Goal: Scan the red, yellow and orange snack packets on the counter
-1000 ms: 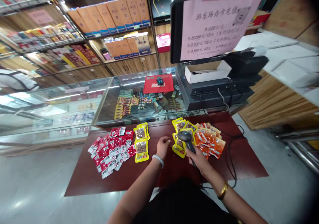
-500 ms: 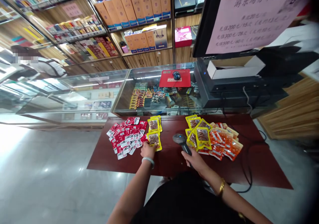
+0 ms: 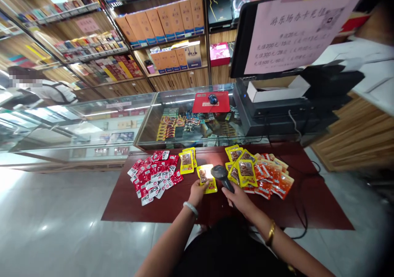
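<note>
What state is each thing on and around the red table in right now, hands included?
Left hand: gripping a yellow packet, lifted toward the scanner.
Right hand: closed on the barcode scanner, head aimed at that packet.
Red packets: spread flat, overlapping.
Yellow pair: lying flat.
Orange packets: fanned, overlapping.
Mouse: resting on red pad.

Dark red table (image 3: 129, 207) w/ snack packets spread across it. Left: pile of red packets (image 3: 154, 175), one yellow packet (image 3: 186, 162) just beside it. Right: yellow packets (image 3: 241, 166) overlapping orange packets (image 3: 273, 177). Black cable (image 3: 303, 221) loops over the table's right end.
</note>
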Demonstrator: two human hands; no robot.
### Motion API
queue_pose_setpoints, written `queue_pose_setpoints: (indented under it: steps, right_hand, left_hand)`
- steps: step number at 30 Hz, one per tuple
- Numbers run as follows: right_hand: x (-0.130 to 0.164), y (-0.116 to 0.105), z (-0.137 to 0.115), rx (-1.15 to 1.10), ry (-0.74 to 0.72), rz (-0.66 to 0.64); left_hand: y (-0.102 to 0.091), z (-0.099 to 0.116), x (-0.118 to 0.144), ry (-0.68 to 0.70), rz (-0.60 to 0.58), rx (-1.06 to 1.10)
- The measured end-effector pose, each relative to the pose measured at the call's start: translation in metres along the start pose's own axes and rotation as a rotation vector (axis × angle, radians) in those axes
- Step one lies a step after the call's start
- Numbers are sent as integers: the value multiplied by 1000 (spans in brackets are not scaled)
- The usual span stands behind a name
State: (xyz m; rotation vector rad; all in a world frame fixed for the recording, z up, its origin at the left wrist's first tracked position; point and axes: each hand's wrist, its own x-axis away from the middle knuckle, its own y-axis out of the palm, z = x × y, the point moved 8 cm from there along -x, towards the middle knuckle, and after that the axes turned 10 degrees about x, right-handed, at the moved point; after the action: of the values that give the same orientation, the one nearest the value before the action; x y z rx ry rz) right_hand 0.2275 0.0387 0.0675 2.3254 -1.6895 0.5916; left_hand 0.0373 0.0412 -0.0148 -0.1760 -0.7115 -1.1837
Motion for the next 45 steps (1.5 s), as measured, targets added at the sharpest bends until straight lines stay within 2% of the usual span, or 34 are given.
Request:
queue_pose_setpoints:
  steps: [4,10,12,14,17,20,26,31,40,45]
  right_hand:
    - [5,-24,13,-36,12,69]
    - [21,-71,40,-110,60,221]
    - [26,-84,45,-134,67,259]
    - [29,-96,48,-150,72,288]
    - [33,-109,45,-176,52,330]
    - [35,-115,40,-191,40,346]
    - [40,-112,25,-133,45,314]
    - [44,-114,16,-77,39,339]
    - [44,-110,18,-131,38,311]
    - [43,-114,25,-142,48,328]
  left_hand:
    - [46,-6,6,-83,-135,31]
    - [132,-19,12,-107,-335,6]
    - [152,-21,11,-100,-351,-8]
    - [164,-22,9,-99,-356,-7]
    - [169,-23,6,-99,-355,10]
    - [166,-24,2,-99,-336,35]
    - [167,-22,-1,-90,-330,68]
    - [168,-17,-3,-54,-332,53]
    - [166,-18,-9,-53,-305,38]
    - [171,-24,-20,-69,-301,-20]
